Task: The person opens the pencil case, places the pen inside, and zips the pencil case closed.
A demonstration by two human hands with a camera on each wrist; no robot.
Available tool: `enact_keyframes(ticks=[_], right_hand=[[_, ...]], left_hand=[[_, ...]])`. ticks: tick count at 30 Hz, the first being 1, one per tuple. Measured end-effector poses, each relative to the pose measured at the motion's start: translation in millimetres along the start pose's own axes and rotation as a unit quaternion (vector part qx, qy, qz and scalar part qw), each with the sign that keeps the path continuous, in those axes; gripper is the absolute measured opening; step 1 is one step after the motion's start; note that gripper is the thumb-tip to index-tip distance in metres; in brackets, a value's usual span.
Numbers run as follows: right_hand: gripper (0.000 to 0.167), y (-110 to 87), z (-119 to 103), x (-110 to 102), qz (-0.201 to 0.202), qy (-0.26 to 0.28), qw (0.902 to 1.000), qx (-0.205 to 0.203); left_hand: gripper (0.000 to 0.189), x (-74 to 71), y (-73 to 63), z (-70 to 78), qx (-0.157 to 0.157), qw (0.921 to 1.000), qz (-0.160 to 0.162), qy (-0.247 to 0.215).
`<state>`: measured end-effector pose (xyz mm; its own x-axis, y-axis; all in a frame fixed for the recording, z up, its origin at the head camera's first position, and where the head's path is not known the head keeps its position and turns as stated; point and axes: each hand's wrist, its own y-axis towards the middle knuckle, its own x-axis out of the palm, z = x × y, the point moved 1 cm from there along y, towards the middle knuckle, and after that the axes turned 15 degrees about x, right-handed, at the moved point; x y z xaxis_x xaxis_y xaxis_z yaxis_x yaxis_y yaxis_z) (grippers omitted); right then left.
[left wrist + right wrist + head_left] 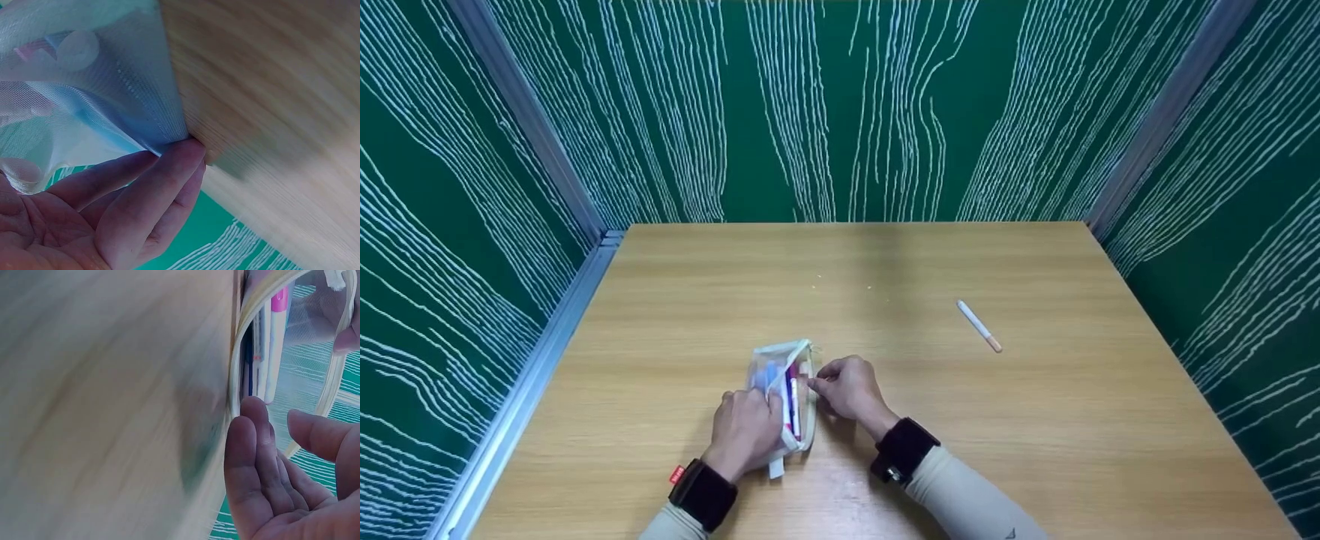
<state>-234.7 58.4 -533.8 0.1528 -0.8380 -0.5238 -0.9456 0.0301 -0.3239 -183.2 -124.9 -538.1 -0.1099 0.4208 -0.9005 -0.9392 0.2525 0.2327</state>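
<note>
A white mesh pencil case (763, 358) lies on the table with its zipped mouth spread apart. Several pens and markers are inside, among them a white marker with a pink cap (278, 301). On the case's left side, my left hand (746, 427) grips the mesh wall, its thumb at the rim in the right wrist view. Its fingertips (188, 149) meet the lower edge of the mesh in the left wrist view. My right hand (849, 390) is at the right rim, fingertips by the opening, thumb apart from the fingers and nothing between them.
A white marker with a peach-coloured end (979, 326) lies on the wooden table (1035, 435), right of the case. Small pale specks dot the table farther back. Green walls with white wavy lines (787, 112) stand behind and on both sides.
</note>
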Motion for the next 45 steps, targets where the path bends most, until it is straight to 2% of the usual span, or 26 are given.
enact_keyframes(ticks=[5, 11, 18, 26, 34, 45], right_hand=[[0.014, 1.4, 3.2, -10.5, 0.011, -0.008, 0.9999, 0.000], [0.018, 1.5, 12.0, -22.9, 0.028, -0.012, 0.9992, -0.028], [0.026, 1.7, 21.2, -38.5, 0.021, 0.023, 0.9995, -0.007], [0.028, 3.3, 29.8, -54.8, 0.075, -0.036, 0.9958, -0.036], [0.029, 4.1, 38.9, -69.2, 0.120, -0.078, 0.9874, -0.068], [0.037, 6.9, 48.2, -92.3, 0.146, -0.103, 0.9828, -0.045]], left_hand=[[0.048, -0.6, 1.2, 0.5, 0.002, 1.0000, 0.004, 0.004], [0.048, -0.2, 0.8, 0.5, 0.003, 0.9999, 0.015, 0.002], [0.047, -0.8, -0.5, 1.0, 0.002, 0.9998, 0.017, 0.008], [0.047, 0.0, -0.7, 1.1, -0.003, 0.9999, 0.006, 0.010], [0.047, 0.3, -1.1, 0.8, 0.004, 0.9999, 0.015, 0.007], [0.049, -0.4, -0.6, 1.5, 0.007, 0.9999, 0.009, 0.012]])
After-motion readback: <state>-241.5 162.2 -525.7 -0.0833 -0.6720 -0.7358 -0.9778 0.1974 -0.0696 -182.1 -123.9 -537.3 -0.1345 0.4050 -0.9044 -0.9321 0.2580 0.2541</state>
